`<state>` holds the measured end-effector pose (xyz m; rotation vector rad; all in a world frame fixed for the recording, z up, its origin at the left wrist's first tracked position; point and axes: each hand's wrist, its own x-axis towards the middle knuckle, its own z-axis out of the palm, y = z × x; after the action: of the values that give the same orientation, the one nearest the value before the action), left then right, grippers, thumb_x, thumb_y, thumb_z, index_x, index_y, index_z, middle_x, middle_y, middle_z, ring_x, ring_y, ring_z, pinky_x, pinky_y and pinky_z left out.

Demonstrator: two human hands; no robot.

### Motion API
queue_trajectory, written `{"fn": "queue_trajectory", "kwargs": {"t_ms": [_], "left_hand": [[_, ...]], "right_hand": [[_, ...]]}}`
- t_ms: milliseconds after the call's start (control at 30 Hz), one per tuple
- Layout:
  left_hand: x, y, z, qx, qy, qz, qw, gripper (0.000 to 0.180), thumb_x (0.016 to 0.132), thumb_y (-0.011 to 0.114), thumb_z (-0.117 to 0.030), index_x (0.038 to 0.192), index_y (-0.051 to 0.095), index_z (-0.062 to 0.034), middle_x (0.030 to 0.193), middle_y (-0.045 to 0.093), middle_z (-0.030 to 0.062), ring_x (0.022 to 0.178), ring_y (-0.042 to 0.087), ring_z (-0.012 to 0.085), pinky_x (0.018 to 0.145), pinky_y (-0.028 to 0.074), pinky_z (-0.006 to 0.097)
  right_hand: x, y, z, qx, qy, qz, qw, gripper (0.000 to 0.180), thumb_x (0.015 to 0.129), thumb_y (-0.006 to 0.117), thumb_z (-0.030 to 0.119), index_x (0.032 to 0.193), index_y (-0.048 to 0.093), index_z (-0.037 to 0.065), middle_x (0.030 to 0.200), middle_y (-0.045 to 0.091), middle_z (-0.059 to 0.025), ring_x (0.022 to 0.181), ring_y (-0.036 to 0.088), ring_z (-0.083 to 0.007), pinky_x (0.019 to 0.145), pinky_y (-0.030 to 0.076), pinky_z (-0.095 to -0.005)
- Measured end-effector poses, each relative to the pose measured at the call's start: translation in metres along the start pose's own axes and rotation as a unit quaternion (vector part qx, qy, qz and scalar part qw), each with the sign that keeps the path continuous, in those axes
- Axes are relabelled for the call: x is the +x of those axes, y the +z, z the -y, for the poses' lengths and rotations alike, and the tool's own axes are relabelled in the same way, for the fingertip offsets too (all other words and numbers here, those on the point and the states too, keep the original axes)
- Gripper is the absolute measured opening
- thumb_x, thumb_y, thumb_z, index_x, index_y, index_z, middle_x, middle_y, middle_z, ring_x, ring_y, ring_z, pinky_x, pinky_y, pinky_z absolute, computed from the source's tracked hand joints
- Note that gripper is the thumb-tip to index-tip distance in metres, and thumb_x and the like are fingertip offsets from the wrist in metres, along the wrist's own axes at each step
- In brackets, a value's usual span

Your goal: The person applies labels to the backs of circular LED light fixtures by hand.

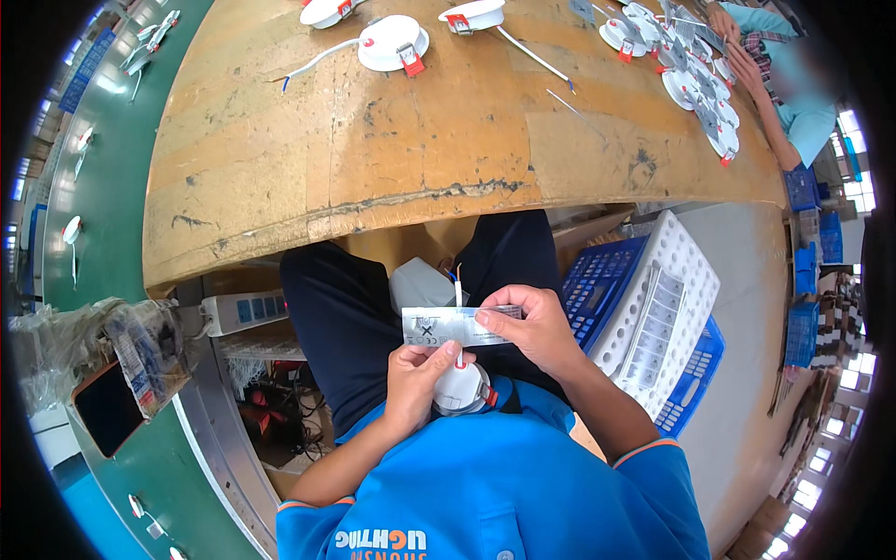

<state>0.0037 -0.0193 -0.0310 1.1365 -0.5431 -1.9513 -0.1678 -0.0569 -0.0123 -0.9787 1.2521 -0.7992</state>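
Above my lap, a silver printed label [431,329] is stretched crosswise over the white cable of a round white downlight [459,390]. My right hand [534,327] pinches the label's right end between thumb and fingers. Closed at the lower left edge of the label is my left hand [417,381], its thumb pressed near the cable; the label and thumb partly hide what its fingers grip. The downlight rests against my blue shirt, a red clip at its side. Past the label's upper edge, the cable end [457,285] points away from me with bare coloured wires.
Several downlights [392,45] lie on the worn brown table [355,159]. A co-worker's hands [737,51] are by a cluster of lights at far right. On my right, a white perforated tray with label sheets [658,317] leans on blue crates [597,280]; a green conveyor [117,205] runs left.
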Motion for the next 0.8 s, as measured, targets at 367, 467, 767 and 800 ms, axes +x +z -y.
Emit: {"fn": "queue_trajectory", "kwargs": {"t_ms": [367,467,767,800], "left_hand": [[-0.0017,0.0083,-0.0031,-0.040,0.010,-0.037,0.998,0.021,0.080,0.059,-0.011,0.095,0.058,0.0030,0.082,0.062,0.0101,0.070,0.061,0.0138,0.062,0.049,0.025],[-0.0021,0.0085,-0.0042,-0.038,0.004,-0.039,0.999,0.021,0.081,0.059,-0.012,0.096,0.058,0.0028,0.082,0.062,0.0101,0.070,0.060,0.0134,0.062,0.049,0.025],[-0.0022,0.0110,-0.0050,-0.053,0.006,-0.051,0.997,0.019,0.080,0.059,-0.012,0.094,0.058,0.0012,0.082,0.062,0.0098,0.068,0.060,0.0126,0.061,0.049,0.025],[-0.0020,0.0109,-0.0046,-0.053,0.006,-0.050,0.997,0.019,0.080,0.059,-0.012,0.094,0.058,0.0012,0.082,0.062,0.0098,0.068,0.060,0.0126,0.061,0.049,0.025]], "right_hand": [[0.0001,0.0043,0.0010,0.013,0.004,0.005,1.000,0.017,0.075,0.064,0.013,0.080,0.061,-0.003,0.071,0.061,-0.0041,0.064,0.053,-0.0049,0.057,0.043,-0.0192],[-0.0003,0.0045,0.0034,0.015,0.009,0.008,1.000,0.015,0.075,0.064,0.012,0.080,0.061,-0.002,0.071,0.060,-0.0036,0.065,0.053,-0.0049,0.058,0.043,-0.0189],[0.0000,0.0024,0.0022,0.002,0.007,0.005,1.000,0.016,0.074,0.065,0.013,0.079,0.061,-0.001,0.070,0.061,-0.0035,0.064,0.053,-0.0048,0.057,0.043,-0.0194],[-0.0002,0.0021,0.0024,0.000,0.011,0.005,1.000,0.016,0.074,0.065,0.013,0.079,0.061,-0.001,0.070,0.061,-0.0035,0.064,0.053,-0.0049,0.057,0.043,-0.0195]]}}
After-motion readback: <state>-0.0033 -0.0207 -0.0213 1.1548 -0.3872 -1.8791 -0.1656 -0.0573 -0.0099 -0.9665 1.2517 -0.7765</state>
